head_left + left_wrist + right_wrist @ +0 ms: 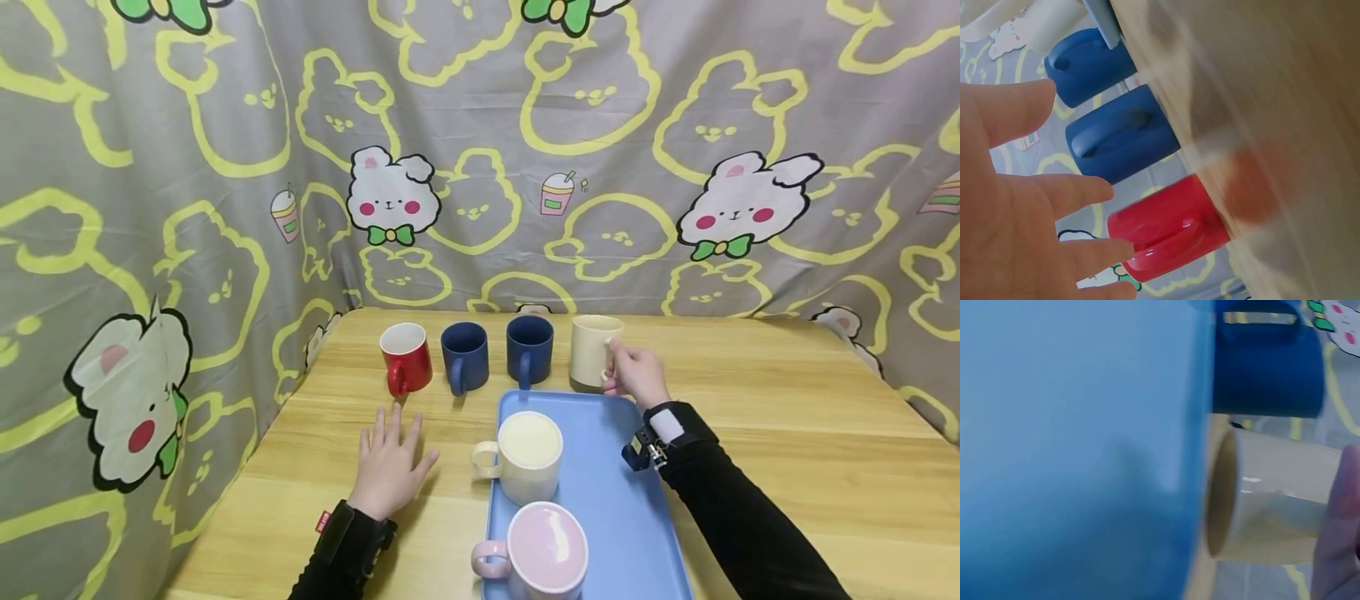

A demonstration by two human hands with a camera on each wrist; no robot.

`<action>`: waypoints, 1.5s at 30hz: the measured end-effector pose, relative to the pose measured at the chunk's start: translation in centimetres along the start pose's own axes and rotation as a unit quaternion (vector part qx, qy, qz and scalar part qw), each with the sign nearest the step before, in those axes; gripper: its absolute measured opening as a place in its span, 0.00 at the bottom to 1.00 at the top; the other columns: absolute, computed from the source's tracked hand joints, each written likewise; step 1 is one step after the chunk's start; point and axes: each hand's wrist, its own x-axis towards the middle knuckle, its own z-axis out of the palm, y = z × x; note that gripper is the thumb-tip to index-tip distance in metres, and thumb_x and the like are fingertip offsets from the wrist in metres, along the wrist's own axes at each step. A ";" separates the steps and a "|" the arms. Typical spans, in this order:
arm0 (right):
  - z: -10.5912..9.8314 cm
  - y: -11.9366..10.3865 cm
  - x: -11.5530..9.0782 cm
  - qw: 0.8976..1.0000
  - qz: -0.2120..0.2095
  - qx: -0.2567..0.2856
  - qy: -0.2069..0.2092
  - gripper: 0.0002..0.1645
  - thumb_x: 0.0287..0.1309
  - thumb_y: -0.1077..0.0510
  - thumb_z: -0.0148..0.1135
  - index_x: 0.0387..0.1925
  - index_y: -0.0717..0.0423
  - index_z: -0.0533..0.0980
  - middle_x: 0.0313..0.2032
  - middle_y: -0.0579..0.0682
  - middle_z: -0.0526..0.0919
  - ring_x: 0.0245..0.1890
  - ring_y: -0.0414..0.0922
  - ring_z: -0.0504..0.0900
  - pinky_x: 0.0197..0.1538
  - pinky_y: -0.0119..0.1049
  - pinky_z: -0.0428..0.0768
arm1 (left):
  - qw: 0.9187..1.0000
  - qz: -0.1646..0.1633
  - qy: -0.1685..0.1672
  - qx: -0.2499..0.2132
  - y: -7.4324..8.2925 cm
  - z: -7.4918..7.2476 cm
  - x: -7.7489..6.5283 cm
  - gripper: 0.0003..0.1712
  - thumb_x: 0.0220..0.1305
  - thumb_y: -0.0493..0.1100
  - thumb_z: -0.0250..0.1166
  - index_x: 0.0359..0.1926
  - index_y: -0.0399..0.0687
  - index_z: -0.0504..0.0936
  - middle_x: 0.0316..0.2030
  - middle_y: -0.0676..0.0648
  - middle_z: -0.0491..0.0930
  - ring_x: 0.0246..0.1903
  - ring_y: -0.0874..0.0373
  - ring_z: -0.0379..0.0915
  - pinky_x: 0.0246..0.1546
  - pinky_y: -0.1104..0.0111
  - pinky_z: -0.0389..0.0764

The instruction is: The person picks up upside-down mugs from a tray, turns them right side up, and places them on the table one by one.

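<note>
My right hand point(636, 375) pinches the handle of a cream mug point(592, 346) at the right end of the back row. Part of that mug's underside shows in the right wrist view, off the table at least on that side. My left hand point(390, 467) is spread with straight fingers above the table, nearest the red mug point(408, 358), and holds nothing. Two navy mugs, one point(465, 354) beside the red one and another point(529, 346) farther right, stand upright. On the blue tray point(622, 508), a second cream mug point(530, 467) and a pink mug point(551, 554) appear bottom up, handles pointing left.
The wooden table point(810, 467) reaches back to a grey patterned curtain point(480, 125), which also hangs along the left side. The tray's raised far edge lies close in front of the right navy mug and the held cream mug.
</note>
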 end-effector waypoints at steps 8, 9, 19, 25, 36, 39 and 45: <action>2.2 1.7 -0.4 0.999 0.005 0.011 0.045 0.28 0.74 0.50 0.44 0.32 0.75 0.71 0.24 0.53 0.77 0.17 0.37 0.81 0.25 0.33 0.83 | 1.000 -0.012 -0.013 -0.007 0.2 0.0 -0.6 0.38 0.68 0.54 0.60 0.69 0.36 0.64 0.70 0.27 0.52 0.70 0.29 0.39 0.63 0.33 0.42; 2.4 1.7 -0.5 0.999 0.005 0.013 0.044 0.28 0.74 0.50 0.44 0.33 0.75 0.71 0.24 0.53 0.78 0.17 0.38 0.82 0.25 0.33 0.83 | 1.000 -0.014 -0.015 -0.009 0.1 -0.1 -0.7 0.38 0.67 0.54 0.60 0.69 0.36 0.64 0.70 0.27 0.52 0.70 0.28 0.39 0.63 0.33 0.42; 3.5 1.2 -1.6 0.999 0.011 -0.006 0.048 0.30 0.73 0.50 0.46 0.42 0.79 0.74 0.32 0.65 0.82 0.20 0.38 0.84 0.29 0.34 0.83 | 1.000 -0.017 -0.022 -0.004 0.1 -0.7 -0.9 0.40 0.66 0.54 0.62 0.70 0.34 0.62 0.70 0.27 0.52 0.69 0.28 0.38 0.63 0.33 0.42; 3.4 1.0 -1.9 0.998 0.001 -0.032 0.051 0.30 0.73 0.52 0.48 0.40 0.81 0.76 0.30 0.64 0.84 0.19 0.36 0.83 0.28 0.31 0.83 | 1.000 -0.020 -0.022 -0.004 0.2 -0.5 -0.7 0.41 0.66 0.55 0.61 0.71 0.34 0.61 0.70 0.27 0.52 0.70 0.28 0.38 0.63 0.33 0.42; 2.1 0.7 -1.5 0.996 0.021 -0.085 -0.006 0.32 0.74 0.50 0.45 0.44 0.81 0.74 0.25 0.58 0.84 0.21 0.40 0.84 0.30 0.33 0.83 | 0.999 -0.029 -0.033 -0.019 0.0 -0.2 -0.4 0.42 0.67 0.55 0.61 0.71 0.34 0.59 0.71 0.28 0.50 0.70 0.29 0.36 0.64 0.34 0.40; 1.0 -0.1 -1.8 0.983 0.009 -0.178 -0.047 0.33 0.73 0.46 0.45 0.40 0.78 0.76 0.22 0.57 0.83 0.20 0.44 0.84 0.30 0.35 0.82 | 0.999 -0.027 -0.035 -0.016 0.1 -0.3 -0.4 0.42 0.67 0.55 0.61 0.71 0.34 0.60 0.70 0.27 0.50 0.70 0.29 0.37 0.64 0.33 0.41; 0.0 -5.7 -4.0 0.912 -0.114 -0.391 -0.045 0.32 0.69 0.44 0.50 0.10 0.55 0.66 0.10 0.45 0.64 0.12 0.43 0.66 0.19 0.35 0.60 | 0.999 -0.017 -0.040 -0.012 0.2 -0.3 -0.2 0.41 0.67 0.55 0.61 0.70 0.33 0.60 0.70 0.27 0.51 0.70 0.29 0.39 0.64 0.34 0.42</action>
